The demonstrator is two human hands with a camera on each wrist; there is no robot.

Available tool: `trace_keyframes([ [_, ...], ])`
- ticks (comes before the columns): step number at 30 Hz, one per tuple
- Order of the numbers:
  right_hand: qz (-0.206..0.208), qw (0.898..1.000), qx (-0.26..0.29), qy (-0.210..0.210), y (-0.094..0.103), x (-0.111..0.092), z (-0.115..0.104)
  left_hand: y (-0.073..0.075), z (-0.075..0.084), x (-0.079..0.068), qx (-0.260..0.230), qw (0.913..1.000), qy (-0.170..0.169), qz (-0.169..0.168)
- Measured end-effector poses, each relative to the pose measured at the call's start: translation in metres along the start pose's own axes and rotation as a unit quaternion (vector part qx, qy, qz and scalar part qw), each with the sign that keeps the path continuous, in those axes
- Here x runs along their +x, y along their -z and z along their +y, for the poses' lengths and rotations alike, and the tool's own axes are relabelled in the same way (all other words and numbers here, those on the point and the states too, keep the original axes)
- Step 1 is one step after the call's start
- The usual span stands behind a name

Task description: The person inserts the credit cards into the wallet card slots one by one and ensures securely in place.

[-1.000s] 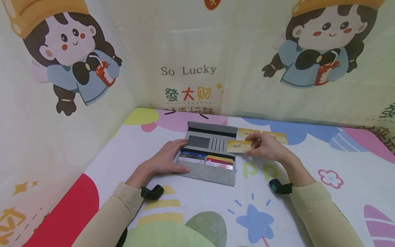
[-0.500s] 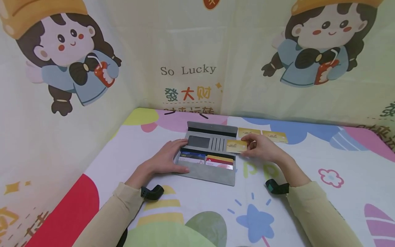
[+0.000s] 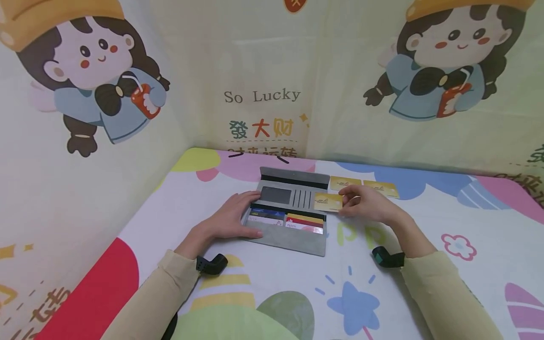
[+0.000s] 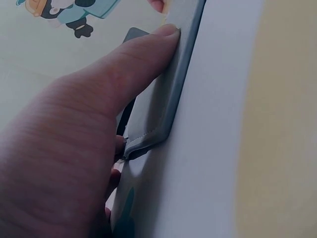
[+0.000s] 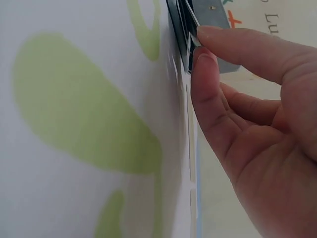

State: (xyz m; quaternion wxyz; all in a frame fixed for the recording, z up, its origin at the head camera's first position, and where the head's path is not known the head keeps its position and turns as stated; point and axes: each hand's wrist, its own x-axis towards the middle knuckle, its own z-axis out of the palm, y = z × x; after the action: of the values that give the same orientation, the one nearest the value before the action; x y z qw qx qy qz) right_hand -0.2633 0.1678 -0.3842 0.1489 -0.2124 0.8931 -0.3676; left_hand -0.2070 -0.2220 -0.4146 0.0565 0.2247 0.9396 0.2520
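— Okay, what does your feed show at the left hand (image 3: 231, 219)?

— From my end it lies flat on the near left corner of the grey wallet (image 3: 293, 236), which sits open on the table (image 3: 425, 226). Its fingers are nearly straight and press down; the thumb runs along the wallet's front edge. I see no grasp there, only pressure. 2 stacks of cards (image 3: 286, 219) sit in slots just right of those fingertips.

— And the right hand (image 3: 365, 204)?

— It pinches a gold card (image 3: 328, 201) between thumb and fingers. That card is level, its left end over the wallet's right edge, just beyond the fingertips. On my right wrist view I see the thumb and forefinger closed at the wallet's side, but the card itself is edge-on and hard to make out there.

— Anything else close by?

— 2 more gold cards (image 3: 367, 185) lie flat on the table just behind that hand's knuckles, side by side, apart from the wallet. I also see a black strap (image 3: 387, 257) at each wrist, by the beige sleeves (image 3: 442, 288).
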Motion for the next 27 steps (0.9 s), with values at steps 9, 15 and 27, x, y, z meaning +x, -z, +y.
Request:
trace_keyframes([
  [9, 0.000, 0.999, 0.016, 0.030, -0.002, 0.001, -0.004, -0.001, -0.001, 0.000, -0.001, 1.0000, 0.007, -0.001],
  [15, -0.002, 0.999, 0.009, 0.044, -0.006, 0.008, -0.005, -0.002, -0.001, 0.000, 0.001, 1.0000, 0.004, 0.000],
  [27, -0.004, 0.999, -0.026, 0.045, -0.015, 0.024, -0.013, -0.002, -0.001, -0.001, 0.000, 1.0000, -0.003, 0.004],
])
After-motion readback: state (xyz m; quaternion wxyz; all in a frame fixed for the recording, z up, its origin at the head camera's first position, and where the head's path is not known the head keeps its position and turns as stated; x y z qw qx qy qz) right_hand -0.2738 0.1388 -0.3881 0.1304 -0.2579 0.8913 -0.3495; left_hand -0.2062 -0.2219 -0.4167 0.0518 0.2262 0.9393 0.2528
